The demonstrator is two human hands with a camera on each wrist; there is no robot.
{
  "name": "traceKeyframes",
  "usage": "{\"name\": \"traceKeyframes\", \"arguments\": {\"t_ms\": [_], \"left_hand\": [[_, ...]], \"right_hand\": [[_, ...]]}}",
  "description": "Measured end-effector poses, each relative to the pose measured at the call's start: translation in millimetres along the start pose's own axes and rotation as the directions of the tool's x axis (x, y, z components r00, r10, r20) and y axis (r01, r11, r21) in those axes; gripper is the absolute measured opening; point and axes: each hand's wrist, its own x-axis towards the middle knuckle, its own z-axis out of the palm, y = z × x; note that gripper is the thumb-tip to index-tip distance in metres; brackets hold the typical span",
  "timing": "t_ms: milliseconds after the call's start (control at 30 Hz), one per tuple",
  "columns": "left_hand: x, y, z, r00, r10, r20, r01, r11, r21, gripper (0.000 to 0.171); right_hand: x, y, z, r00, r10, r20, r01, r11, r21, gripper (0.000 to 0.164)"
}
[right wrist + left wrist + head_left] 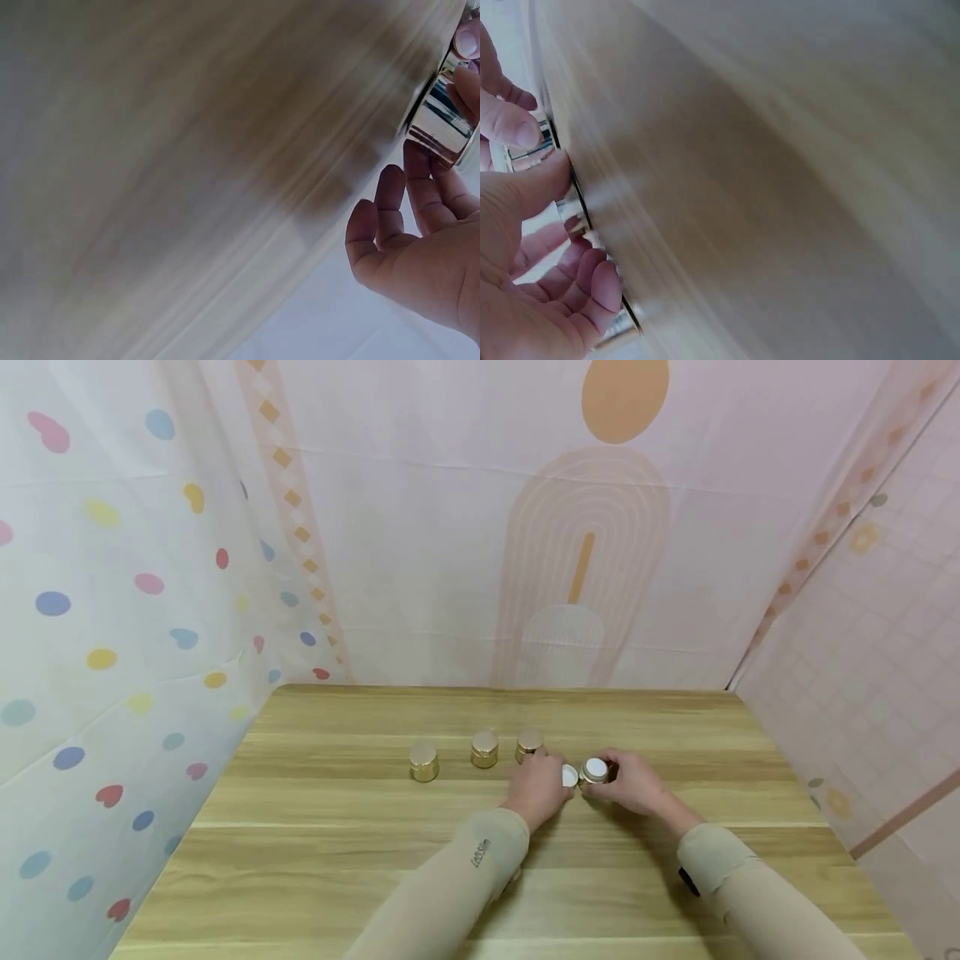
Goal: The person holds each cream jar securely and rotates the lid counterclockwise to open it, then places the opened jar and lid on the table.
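Note:
My left hand (537, 787) pinches a small lid (570, 776) between thumb and fingers, its white inside facing up. Right beside it, my right hand (633, 782) grips a gold jar (595, 772) with a round white top showing. In the right wrist view the shiny jar (441, 124) sits on the table between thumb and fingertips, while the other fingers (362, 225) stay curled off it. The left wrist view has my left thumb (544, 184) stretched toward the jar, with the lid mostly hidden behind it.
Three closed gold jars stand left of my hands: one at the left (424, 762), one in the middle (484, 749), and one (529, 742) just behind my left hand. The wooden table (337, 860) ends at a patterned cloth (420, 568) hanging behind it.

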Motion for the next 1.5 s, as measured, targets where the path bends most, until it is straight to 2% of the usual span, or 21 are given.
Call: {"name": "traceKeyframes", "arguments": {"t_ms": [167, 400, 567, 633, 733, 833, 967, 1133, 1233, 1367, 1500], "left_hand": [[0.2, 7.3, 3.0, 0.999, -0.043, -0.018, 0.043, 0.998, -0.036, 0.047], [1.8, 4.3, 3.5, 0.997, -0.072, -0.026, 0.069, 0.993, -0.101, 0.053], [-4.8, -0.5, 0.3, 0.999, -0.037, -0.011, 0.035, 0.993, -0.11, 0.059], [-10.7, -4.7, -1.1, 1.0, -0.002, -0.006, 0.002, 0.997, -0.077, 0.061], [-24.4, -13.7, -6.8, 0.997, 0.072, 0.012, -0.072, 0.997, 0.02, 0.063], [-43.5, -26.9, -16.4, 0.987, 0.157, 0.04, -0.161, 0.98, 0.12, 0.059], [-75.7, -52.1, -29.6, 0.973, 0.217, 0.075, -0.227, 0.96, 0.163, 0.057], [-116.1, -90.5, -43.3, 0.974, 0.212, 0.072, -0.222, 0.96, 0.169, 0.06], [-134.7, -110.6, -50.8, 0.978, 0.208, 0.027, -0.209, 0.966, 0.149, 0.06], [-150.0, -128.9, -56.8, 0.979, 0.198, -0.055, -0.19, 0.973, 0.135, 0.056], [-154.7, -136.6, -60.0, 0.974, 0.209, -0.09, -0.192, 0.967, 0.166, 0.052]], "right_hand": [[1.6, 4.4, -1.6, 1.0, -0.004, -0.003, 0.004, 1.0, -0.008, 0.041], [4.4, 4.3, -2.4, 1.0, -0.005, -0.004, 0.005, 1.0, -0.006, 0.04], [5.5, 6.5, -1.7, 0.999, -0.032, 0.009, 0.032, 0.999, -0.015, 0.04], [5.1, 7.4, -2.0, 0.999, -0.045, 0.026, 0.046, 0.999, -0.019, 0.041], [3.6, 8.8, -3.4, 0.997, -0.05, 0.054, 0.051, 0.999, -0.013, 0.043], [1.2, 10.7, -6.6, 0.996, -0.043, 0.075, 0.043, 0.999, 0.0, 0.051], [-4.2, 13.2, -13.4, 0.996, -0.018, 0.09, 0.018, 1.0, 0.003, 0.065], [-11.8, 15.9, -21.6, 0.996, 0.022, 0.084, -0.022, 1.0, -0.004, 0.074], [-12.7, 14.3, -24.8, 0.997, 0.035, 0.062, -0.034, 0.999, -0.026, 0.077], [-5.6, 1.9, -27.3, 0.998, 0.026, 0.049, -0.023, 0.998, -0.056, 0.08], [10.0, -20.1, -23.9, 0.998, -0.015, 0.056, 0.02, 0.994, -0.106, 0.081]]}}
